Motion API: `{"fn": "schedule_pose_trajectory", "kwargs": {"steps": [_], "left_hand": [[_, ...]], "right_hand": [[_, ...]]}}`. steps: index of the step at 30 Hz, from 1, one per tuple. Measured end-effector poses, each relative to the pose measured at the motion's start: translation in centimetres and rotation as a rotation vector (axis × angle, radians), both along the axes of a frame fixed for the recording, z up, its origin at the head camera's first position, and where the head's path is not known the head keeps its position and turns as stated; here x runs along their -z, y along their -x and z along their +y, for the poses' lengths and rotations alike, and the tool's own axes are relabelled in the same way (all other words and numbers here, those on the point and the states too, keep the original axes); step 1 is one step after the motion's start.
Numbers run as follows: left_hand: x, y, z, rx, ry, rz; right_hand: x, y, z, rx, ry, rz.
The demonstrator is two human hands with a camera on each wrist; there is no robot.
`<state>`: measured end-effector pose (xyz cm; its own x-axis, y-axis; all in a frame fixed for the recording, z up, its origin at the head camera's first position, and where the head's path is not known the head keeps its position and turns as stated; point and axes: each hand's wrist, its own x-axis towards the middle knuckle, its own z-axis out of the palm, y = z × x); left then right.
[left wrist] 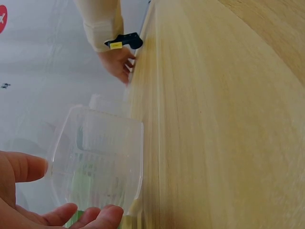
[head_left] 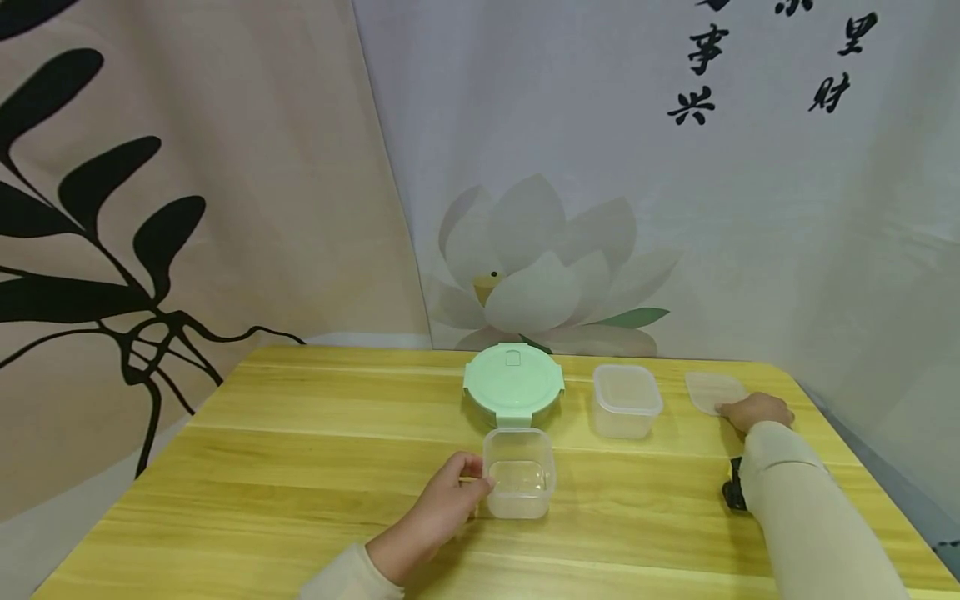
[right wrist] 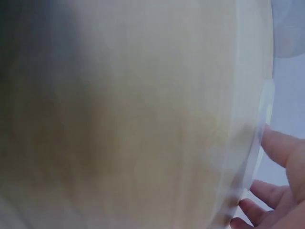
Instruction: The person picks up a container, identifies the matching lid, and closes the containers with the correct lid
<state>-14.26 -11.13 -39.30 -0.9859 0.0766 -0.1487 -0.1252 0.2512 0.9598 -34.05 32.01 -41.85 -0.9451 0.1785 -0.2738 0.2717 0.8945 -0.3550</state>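
My left hand (head_left: 446,507) holds the left side of a clear square plastic container (head_left: 519,502), lidless and upright near the middle of the table. In the left wrist view, the thumb is at one side of this container (left wrist: 102,152) and the other fingers at another. Far to the right, my right hand (head_left: 756,411) pinches the edge of a flat translucent lid (head_left: 707,388). The right wrist view has the thumb on one face of the lid (right wrist: 257,138) and fingers at its edge; part of it is hidden.
Behind the open container stands a round box with a mint-green clip lid (head_left: 513,379). A second square plastic container (head_left: 627,404), lid on, is to its right. The wooden table (head_left: 262,467) ends at a printed cloth backdrop (head_left: 750,250).
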Motion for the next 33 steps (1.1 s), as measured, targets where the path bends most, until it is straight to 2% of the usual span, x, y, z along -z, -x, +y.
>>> {"fn": "schedule_pose_trajectory", "kwargs": {"steps": [10,15,21,24,28,30,33], "left_hand": [[-0.08,-0.07,0.08,-0.01,0.005,0.004],[-0.11,-0.07,0.07,-0.011,0.0,0.004],[-0.15,-0.14,0.07,-0.01,-0.004,0.011],[-0.11,-0.15,0.04,-0.013,-0.001,0.02],[0.04,-0.08,0.05,-0.013,0.0,0.035],[0.16,-0.02,0.03,-0.014,0.005,0.044],[0.3,0.04,-0.05,-0.014,0.019,0.052]], "right_hand": [[-0.43,-0.16,-0.44,0.035,0.015,-0.022],[-0.27,0.01,-0.27,0.04,0.064,-0.032],[-0.52,-0.08,-0.39,0.096,0.117,-0.008],[-0.68,-0.19,-0.49,0.1,0.104,0.017],[-0.79,-0.38,-0.49,0.08,0.094,0.1],[-0.8,-0.44,-0.58,0.077,0.12,0.155],[-0.68,-0.65,-0.75,0.116,0.232,0.216]]}}
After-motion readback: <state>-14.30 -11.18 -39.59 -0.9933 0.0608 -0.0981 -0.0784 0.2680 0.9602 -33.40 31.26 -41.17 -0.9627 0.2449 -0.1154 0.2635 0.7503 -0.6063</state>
